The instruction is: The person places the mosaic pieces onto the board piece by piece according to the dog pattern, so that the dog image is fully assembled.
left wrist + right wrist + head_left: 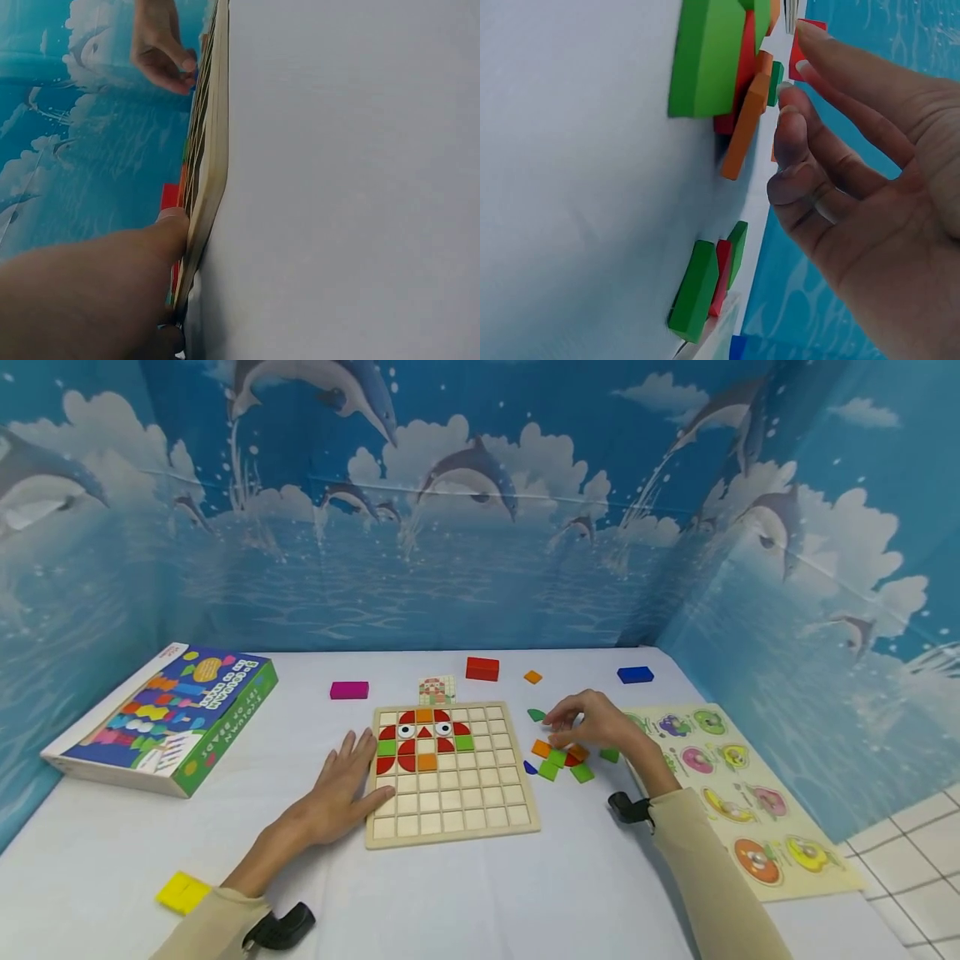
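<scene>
A wooden grid board (465,800) lies on the white table, its upper left part filled with red, green and orange pieces and two eye pieces. My left hand (333,797) rests along the board's left edge with fingers extended, its thumb touching the frame (214,165) in the left wrist view. To the right of the board, my right hand (592,720) hovers over a loose pile of green, orange and red pieces (557,758). Its fingers are loosely bent in the right wrist view, thumb apart from the fingertips, and no piece shows between them.
A small pattern card (437,690) lies behind the board. Around it are magenta (349,691), red (482,669), blue (635,675) and yellow (182,892) blocks. A boxed game (168,718) sits left; a fruit puzzle board (738,793) lies right, under the right forearm.
</scene>
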The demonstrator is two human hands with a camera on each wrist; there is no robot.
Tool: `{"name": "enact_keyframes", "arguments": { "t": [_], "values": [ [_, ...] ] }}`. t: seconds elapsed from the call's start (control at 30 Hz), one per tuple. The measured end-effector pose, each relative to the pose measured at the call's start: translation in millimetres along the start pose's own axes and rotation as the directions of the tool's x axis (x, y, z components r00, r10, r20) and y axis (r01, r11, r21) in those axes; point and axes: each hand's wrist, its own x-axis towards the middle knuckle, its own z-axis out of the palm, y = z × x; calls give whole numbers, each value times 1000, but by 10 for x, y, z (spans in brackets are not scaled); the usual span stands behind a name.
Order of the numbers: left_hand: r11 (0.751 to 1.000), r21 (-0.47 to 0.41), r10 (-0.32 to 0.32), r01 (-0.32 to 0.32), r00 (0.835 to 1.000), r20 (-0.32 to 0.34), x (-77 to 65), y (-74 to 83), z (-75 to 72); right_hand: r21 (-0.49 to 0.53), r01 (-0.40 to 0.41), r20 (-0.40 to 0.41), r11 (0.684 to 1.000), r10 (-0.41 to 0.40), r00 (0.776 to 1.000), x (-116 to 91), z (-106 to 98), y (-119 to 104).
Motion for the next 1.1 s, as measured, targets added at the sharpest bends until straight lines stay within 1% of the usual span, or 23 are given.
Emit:
{"name": "enact_keyframes", "arguments": {
  "t": [0.1,0.2,0.33,0.5,0.6,0.77,0.83,0.93,1.1],
  "values": [
    [1000,-14,-4,4,1000,10,-15,57,-28,1,2,10,1000,-2,1000,-16,2,15],
    [1000,-26,6,-6,1000,2,-47,75,-42,-3,6,2,1000,-6,1000,-18,10,24],
    [999,-30,27,-28,1000,-11,-60,47,-36,2,7,1,1000,-7,1000,-33,5,54],
    [1000,-3,15,-15,1000,-3,-24,-1,-6,-1,-10,3,1000,10,1000,-52,-22,73],
    [1000,0,10,-10,1000,6,-4,1,-14,-6,-30,5,1000,30,1000,-57,-48,77],
    [1000,-10,21,-21,1000,-1,-14,4,-30,-3,-78,33,997,78,996,-40,-59,89],
    [1000,-1,16,-16,1000,1,-17,1,-24,2,-84,47,996,84,995,-35,-62,100],
    [1000,7,13,-13,1000,2,-14,-4,-17,1,-77,60,997,77,995,-45,-83,116],
    [1000,-5,25,-25,1000,2,-8,1,-13,6,-61,82,998,60,995,-96,-141,149]
  ]
}}
